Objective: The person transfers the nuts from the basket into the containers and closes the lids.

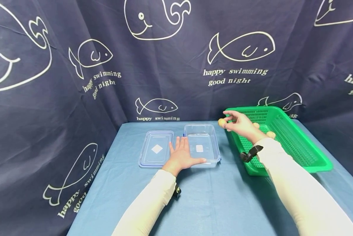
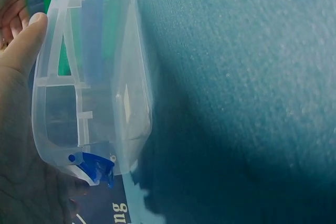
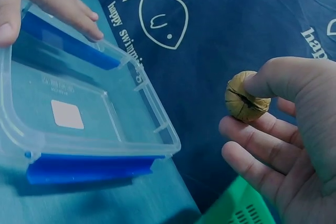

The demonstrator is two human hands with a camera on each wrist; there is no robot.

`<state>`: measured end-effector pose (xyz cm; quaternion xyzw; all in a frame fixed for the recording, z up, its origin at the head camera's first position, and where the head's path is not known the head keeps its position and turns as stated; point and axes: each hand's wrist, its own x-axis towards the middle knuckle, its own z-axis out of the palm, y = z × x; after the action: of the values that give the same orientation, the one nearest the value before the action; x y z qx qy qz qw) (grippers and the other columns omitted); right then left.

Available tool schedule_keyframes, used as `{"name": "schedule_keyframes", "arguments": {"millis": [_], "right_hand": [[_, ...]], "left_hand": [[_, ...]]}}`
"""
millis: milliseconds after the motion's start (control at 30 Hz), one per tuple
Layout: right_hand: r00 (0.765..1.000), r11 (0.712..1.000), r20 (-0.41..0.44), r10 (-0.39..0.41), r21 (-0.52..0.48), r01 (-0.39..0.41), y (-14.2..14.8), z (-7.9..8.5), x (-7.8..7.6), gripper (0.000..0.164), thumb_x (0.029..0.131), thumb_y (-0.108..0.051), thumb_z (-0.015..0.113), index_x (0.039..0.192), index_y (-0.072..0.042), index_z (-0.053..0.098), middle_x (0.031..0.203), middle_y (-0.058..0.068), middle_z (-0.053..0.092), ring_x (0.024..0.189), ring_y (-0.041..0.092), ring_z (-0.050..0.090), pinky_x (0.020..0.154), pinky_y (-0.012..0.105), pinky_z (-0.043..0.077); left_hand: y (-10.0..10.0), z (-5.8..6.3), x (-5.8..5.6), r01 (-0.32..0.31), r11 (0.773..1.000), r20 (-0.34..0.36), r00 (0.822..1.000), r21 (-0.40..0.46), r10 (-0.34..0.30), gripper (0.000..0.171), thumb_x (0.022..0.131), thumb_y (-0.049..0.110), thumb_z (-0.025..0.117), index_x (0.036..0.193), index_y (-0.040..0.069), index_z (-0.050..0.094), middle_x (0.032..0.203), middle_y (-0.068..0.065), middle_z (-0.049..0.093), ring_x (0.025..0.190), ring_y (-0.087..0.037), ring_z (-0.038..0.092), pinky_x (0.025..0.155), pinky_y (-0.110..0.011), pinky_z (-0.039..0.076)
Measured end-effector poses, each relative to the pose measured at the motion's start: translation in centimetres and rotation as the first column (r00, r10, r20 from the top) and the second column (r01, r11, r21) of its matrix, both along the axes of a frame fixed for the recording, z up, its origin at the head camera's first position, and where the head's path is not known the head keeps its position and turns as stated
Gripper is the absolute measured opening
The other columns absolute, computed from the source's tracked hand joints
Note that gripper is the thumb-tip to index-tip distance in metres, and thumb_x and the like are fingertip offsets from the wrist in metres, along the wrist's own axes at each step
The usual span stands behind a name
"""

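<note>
My right hand (image 1: 240, 124) pinches a tan walnut (image 3: 242, 98) between thumb and fingertips; a dark crack runs across its shell. The hand is in the air over the near-left side of the green basket (image 1: 315, 160), to the right of a clear plastic container (image 1: 215, 141). That container is uncovered, with blue side latches and a white square label on its bottom. My left hand (image 1: 180, 156) lies spread at the container's left side, fingers straight, thumb reaching across its front rim. In the left wrist view the thumb (image 2: 30, 40) is beside the rim.
Left of the container a clear lid (image 1: 148, 147) with a blue edge lies flat on the blue tabletop (image 1: 129, 183). More walnuts (image 1: 271, 134) are in the basket, partly hidden by my right arm. A dark curtain (image 1: 170, 72) with fish drawings stands behind the table.
</note>
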<state>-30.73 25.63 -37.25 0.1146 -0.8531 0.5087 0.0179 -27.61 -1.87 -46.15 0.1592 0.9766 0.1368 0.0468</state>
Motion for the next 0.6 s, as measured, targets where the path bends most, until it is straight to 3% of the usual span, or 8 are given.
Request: {"name": "schedule_keyframes", "arguments": {"millis": [133, 333, 600], "right_hand": [[1.0, 1.0, 0.001, -0.016, 0.021, 0.016, -0.7, -0.1, -0.5, 0.061, 0.094, -0.007, 0.068, 0.149, 0.001, 0.043, 0.128, 0.03, 0.059, 0.089, 0.012, 0.067, 0.074, 0.025, 0.057], [0.998, 1.0, 0.052, -0.026, -0.005, 0.026, -1.5, -0.4, -1.3, 0.063, 0.097, -0.013, 0.067, 0.153, -0.002, 0.04, 0.133, 0.028, 0.055, 0.105, 0.036, 0.066, 0.078, 0.027, 0.058], [0.997, 0.999, 0.066, -0.034, -0.014, 0.035, -3.0, -1.1, -2.3, 0.061, 0.098, -0.013, 0.065, 0.153, -0.003, 0.04, 0.13, 0.027, 0.057, 0.112, 0.044, 0.062, 0.08, 0.031, 0.058]], "left_hand": [[0.0, 0.0, 0.0, 0.0, 1.0, -0.005, 1.0, 0.001, 0.0, 0.135, 0.071, 0.091, 0.056, 0.162, 0.002, 0.011, 0.169, -0.015, 0.011, 0.156, -0.031, -0.005, 0.119, -0.063, -0.005], [0.1, 0.1, 0.0, -0.001, 1.0, -0.002, 1.0, -0.009, 0.001, 0.134, 0.071, 0.091, 0.056, 0.162, 0.002, 0.011, 0.169, -0.016, 0.011, 0.156, -0.031, -0.004, 0.119, -0.063, -0.005], [0.2, 0.0, -0.1, -0.002, 0.999, -0.006, 1.0, -0.045, 0.002, 0.135, 0.071, 0.093, 0.053, 0.162, 0.003, 0.01, 0.169, -0.016, 0.012, 0.156, -0.031, -0.004, 0.118, -0.066, -0.001]]}}
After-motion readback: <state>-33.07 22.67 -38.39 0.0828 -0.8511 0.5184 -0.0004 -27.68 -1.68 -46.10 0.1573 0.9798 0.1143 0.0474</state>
